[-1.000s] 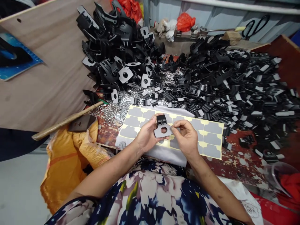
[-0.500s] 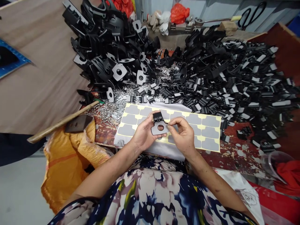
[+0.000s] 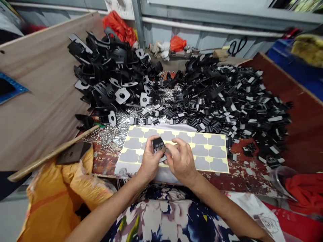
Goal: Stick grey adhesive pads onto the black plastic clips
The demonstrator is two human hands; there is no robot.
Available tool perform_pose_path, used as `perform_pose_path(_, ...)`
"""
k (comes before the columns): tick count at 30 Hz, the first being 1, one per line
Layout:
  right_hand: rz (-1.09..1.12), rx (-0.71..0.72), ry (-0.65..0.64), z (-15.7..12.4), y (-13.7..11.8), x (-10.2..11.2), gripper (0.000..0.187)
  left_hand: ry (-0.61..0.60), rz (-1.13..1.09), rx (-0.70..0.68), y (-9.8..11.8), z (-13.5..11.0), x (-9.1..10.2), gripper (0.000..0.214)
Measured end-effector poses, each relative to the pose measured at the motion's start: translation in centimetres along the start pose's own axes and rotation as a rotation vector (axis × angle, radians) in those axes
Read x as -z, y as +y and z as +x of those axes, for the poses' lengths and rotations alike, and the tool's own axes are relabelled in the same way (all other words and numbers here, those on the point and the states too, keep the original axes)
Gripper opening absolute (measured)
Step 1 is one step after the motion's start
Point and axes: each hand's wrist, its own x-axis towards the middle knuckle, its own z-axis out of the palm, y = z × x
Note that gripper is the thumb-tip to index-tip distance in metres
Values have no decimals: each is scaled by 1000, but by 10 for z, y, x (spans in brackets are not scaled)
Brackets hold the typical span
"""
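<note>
My left hand (image 3: 149,162) and my right hand (image 3: 180,162) are closed together on one black plastic bracket (image 3: 158,146), held just above a yellow backing sheet (image 3: 212,137) of grey adhesive pads. My right-hand fingers press against the bracket's lower part and hide its grey plate. The sheet lies on a white cloth (image 3: 176,127) at the near edge of the table. Behind it spreads a large heap of small black clips (image 3: 239,97), with a pile of bigger black brackets (image 3: 111,74) on the left.
A hammer with a wooden handle (image 3: 50,156) lies at the left beside an orange sack (image 3: 68,191). Shiny metal pins (image 3: 113,132) are scattered by the sheet. A plywood board (image 3: 37,101) leans at left; scissors (image 3: 237,45) and red bags (image 3: 176,43) sit at the back.
The bracket has been turned over and lowered toward the sheet; my right hand has closed over its plate. The camera has tilted up, showing more of the back wall.
</note>
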Motion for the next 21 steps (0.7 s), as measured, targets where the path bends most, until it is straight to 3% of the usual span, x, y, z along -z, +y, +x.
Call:
perform_pose_path(3, -53, -98, 36, 1, 5, 6, 63, -75, -17, 49, 0, -2, 9, 53)
perform_pose_path(6, 237, -309, -149, 7, 17, 17, 73, -263, 2, 153, 6, -11, 22, 62)
perform_pose_path(8, 404, -332, -398, 20, 31, 27, 61, -390, 41, 254, 14, -13, 31, 70)
perform_pose_path(10, 420, -257, -588, 45, 50, 39, 33, -501, 111, 419, 32, -6, 38, 69)
perform_pose_path(12, 279, -155, -583, 84, 73, 50, 13, -557, 220, 529, 67, 14, 40, 65)
perform_pose_path(13, 155, -109, -494, 108, 86, 55, 17, -559, 273, 522, 92, 28, 39, 64)
perform_pose_path(15, -163, -17, -249, 158, 113, 57, 28, -445, 257, 257, 147, 59, 32, 77)
perform_pose_path(16, -272, 52, -202, 181, 127, 56, 35, -362, 188, 65, 173, 73, 27, 78)
perform_pose_path(18, -372, 180, -241, 220, 154, 48, 39, -219, 49, -238, 211, 92, 17, 67)
perform_pose_path(20, -361, 236, -280, 246, 177, 39, 32, -137, -1, -324, 219, 100, 10, 57)
perform_pose_path(21, -336, 230, -252, 254, 186, 36, 27, -138, 17, -273, 210, 100, 9, 53)
